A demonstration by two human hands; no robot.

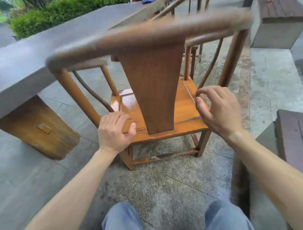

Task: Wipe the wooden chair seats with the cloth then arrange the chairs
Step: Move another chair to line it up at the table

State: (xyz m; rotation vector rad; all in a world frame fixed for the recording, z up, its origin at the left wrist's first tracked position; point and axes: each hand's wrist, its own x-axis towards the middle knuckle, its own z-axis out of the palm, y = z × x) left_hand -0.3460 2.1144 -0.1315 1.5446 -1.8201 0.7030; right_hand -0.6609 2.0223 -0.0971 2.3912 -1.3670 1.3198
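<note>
Under your fingers: the wooden chair stands with its back toward you, its seat glossy and wet-looking on the left side.
Left hand: your left hand grips the rear left corner of the seat, fingers curled over the top edge and thumb pressed against the rear face.
Right hand: your right hand hovers at the rear right corner, fingers loosely curled, thumb and forefinger near each other, clamped on nothing; I cannot tell whether a fingertip touches the thin curved spindle beside it.
Beyond your fingers: a long grey table runs past the chair's left, resting on a wooden block; more chairs stand farther off.
Cloth: a blue scrap lies at the table's far end, possibly the cloth, too small to be sure; neither hand carries it.
Right of your right hand: a grey bench and a darker bench edge.
Stage, as a judgement: the seat looks wiped, so you are likely arranging this chair.
Risk one: with only one hand gripping, a pull could swing the chair about that corner and knock the table block.
Risk two: a wet seat edge may let your left fingers slip.
Risk three: the paving looks damp and uneven; a leg may catch on a joint and tip the chair toward you.
</note>
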